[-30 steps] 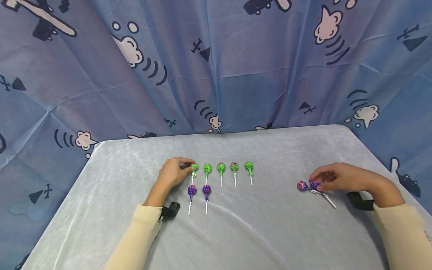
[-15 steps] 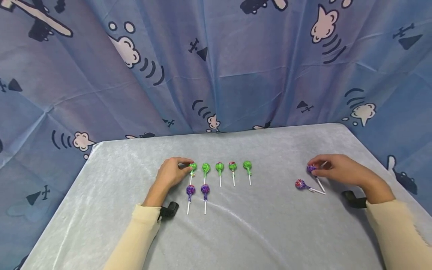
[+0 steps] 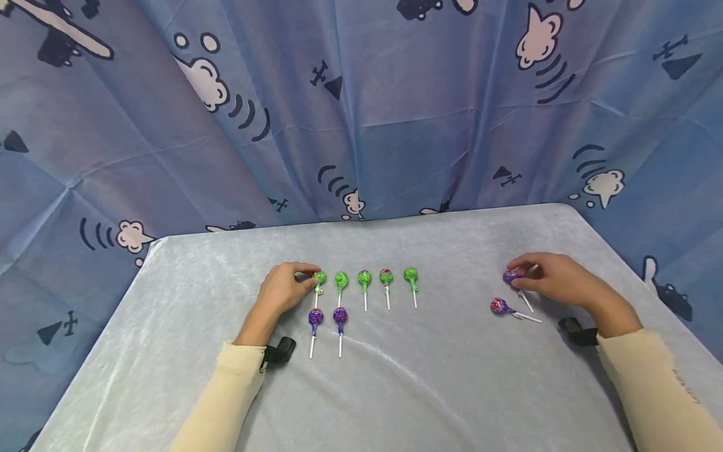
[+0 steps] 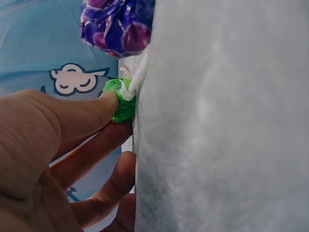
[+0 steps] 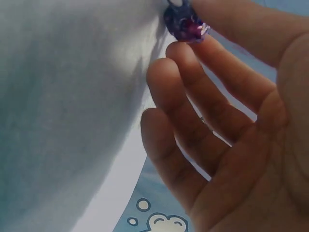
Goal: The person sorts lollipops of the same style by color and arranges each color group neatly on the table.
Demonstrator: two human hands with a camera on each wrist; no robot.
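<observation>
My left hand (image 3: 282,289) pinches the head of the leftmost green lollipop (image 3: 320,277) between thumb and index finger; the left wrist view shows the thumb on its green wrapper (image 4: 124,107). Over on the right, my right hand (image 3: 559,279) grips a purple lollipop (image 3: 511,277) by its head, its white stick pointing down toward me. Just in front of that hand lies a red and purple lollipop (image 3: 499,306). In the right wrist view, thumb and index finger hold the purple wrapped head (image 5: 183,24) while the other fingers are loosely bent.
Several green lollipops, among them one at the right end (image 3: 410,274), continue the row beside my left hand. Below the row lie two purple lollipops, one left (image 3: 315,316) and one right (image 3: 340,316). A grey cloth covers the table (image 3: 395,389); a blue printed curtain (image 3: 395,157) hangs behind.
My right hand has drawn the purple lollipop away from the red and purple one, toward the back and slightly left. The left hand keeps its pinch at the green lollipop.
</observation>
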